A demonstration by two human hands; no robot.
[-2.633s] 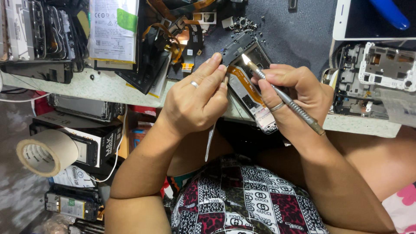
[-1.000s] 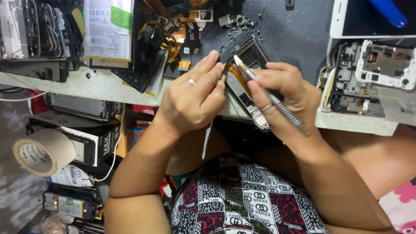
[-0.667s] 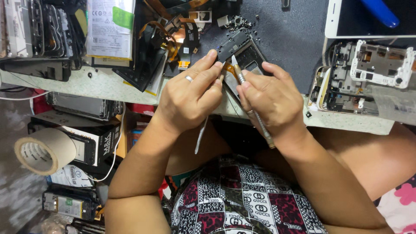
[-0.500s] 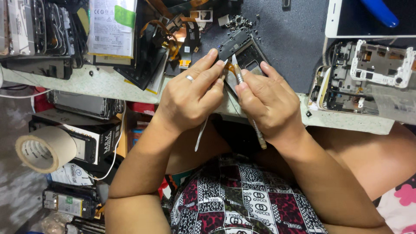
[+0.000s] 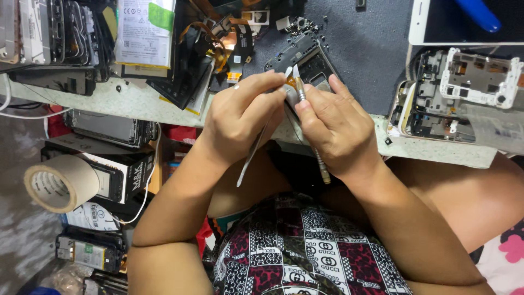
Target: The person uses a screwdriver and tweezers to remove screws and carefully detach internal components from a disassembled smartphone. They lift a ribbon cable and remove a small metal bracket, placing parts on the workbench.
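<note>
Since the earlier frames the two hands have been drawn close together and the slim metal screwdriver (image 5: 312, 143) has been swung from a slant to nearly upright, its tip now at the small orange flex ribbon (image 5: 291, 83). At the left, a roll of beige tape (image 5: 59, 183) lies below the pale speckled table (image 5: 136, 101). Next, the left hand (image 5: 240, 117) is seen with its fingers (image 5: 262, 87) pinched shut on thin silver tweezers (image 5: 252, 155), whose points meet the ribbon. The dark opened phone frame (image 5: 311, 63) is lying on the table's grey mat (image 5: 365, 49), just beyond the fingertips. The right hand (image 5: 335, 128) is closed round the screwdriver. The step in hand is judged to be the freeing or seating of the ribbon; a steady, light touch would be called for. A stripped white phone chassis (image 5: 453, 93) lies at the right.
</note>
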